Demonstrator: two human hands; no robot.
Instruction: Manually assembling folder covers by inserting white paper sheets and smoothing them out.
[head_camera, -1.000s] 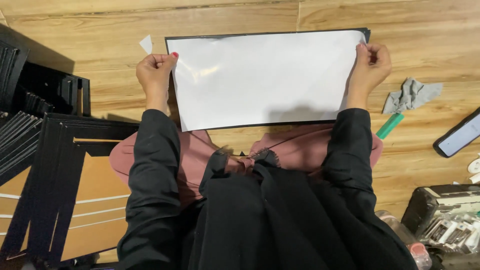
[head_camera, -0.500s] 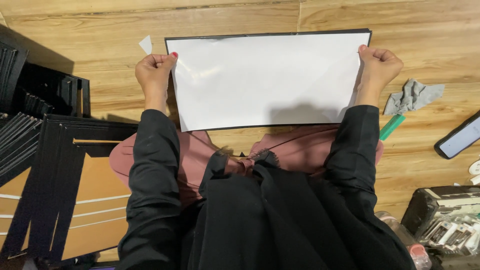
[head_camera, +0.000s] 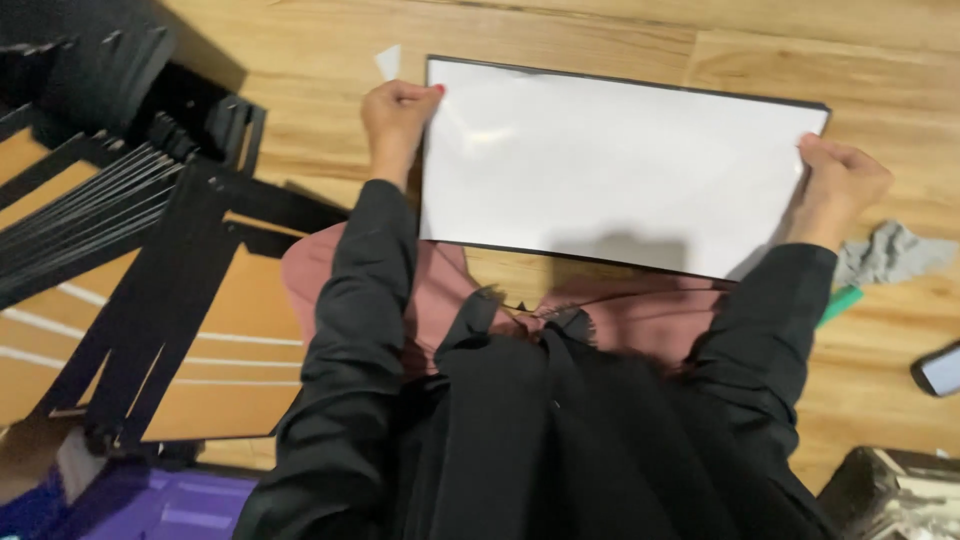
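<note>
The white, black-edged panel (head_camera: 610, 165) hung above the wooden floor (head_camera: 620, 40), long axis running side to side between both grips: left hand (head_camera: 395, 115) clenched on its left edge, right hand (head_camera: 840, 185) grasping its right edge, equally near.

Open wooden floor (head_camera: 620, 40) lies beyond the far edge of the white panel (head_camera: 610, 165), giving free passage there. To the left, stacked black frames (head_camera: 120, 230) crowd the floor close to the left hand (head_camera: 395, 115); a small white scrap (head_camera: 388, 62) lies just beside it. To the right of the right hand (head_camera: 838, 185), a grey cloth (head_camera: 890, 252), a green tool (head_camera: 838, 303) and a phone (head_camera: 938, 368) obstruct the floor.
</note>
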